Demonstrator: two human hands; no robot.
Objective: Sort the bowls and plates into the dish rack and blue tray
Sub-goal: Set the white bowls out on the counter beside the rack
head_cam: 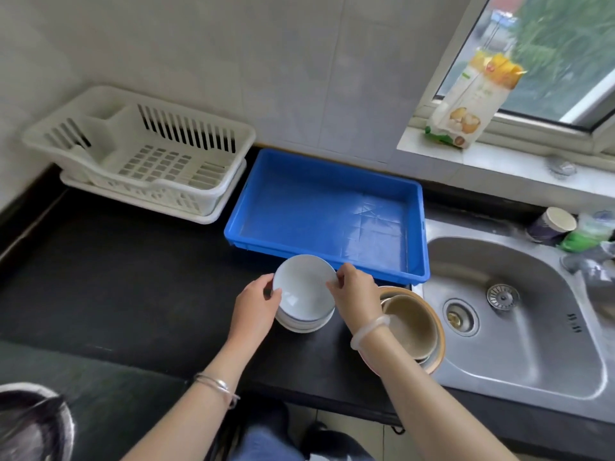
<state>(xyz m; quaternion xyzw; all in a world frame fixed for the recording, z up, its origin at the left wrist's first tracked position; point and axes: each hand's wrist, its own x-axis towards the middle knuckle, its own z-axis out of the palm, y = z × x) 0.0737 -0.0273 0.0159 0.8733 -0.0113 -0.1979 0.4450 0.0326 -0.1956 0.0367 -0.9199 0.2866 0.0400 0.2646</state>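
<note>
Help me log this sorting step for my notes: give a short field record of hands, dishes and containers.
left hand: grips the left rim of the top white bowl
right hand: pinches that bowl's right rim
white stack: on the dark counter, under that bowl
tan bowls: nested, between the white stack and the sink
dish rack: back left, no dishes in it
blue tray: behind the white stack, no dishes in it

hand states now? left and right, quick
Left hand: fingers grip the left rim of the top white bowl.
Right hand: fingers pinch the same bowl's right rim.
</note>
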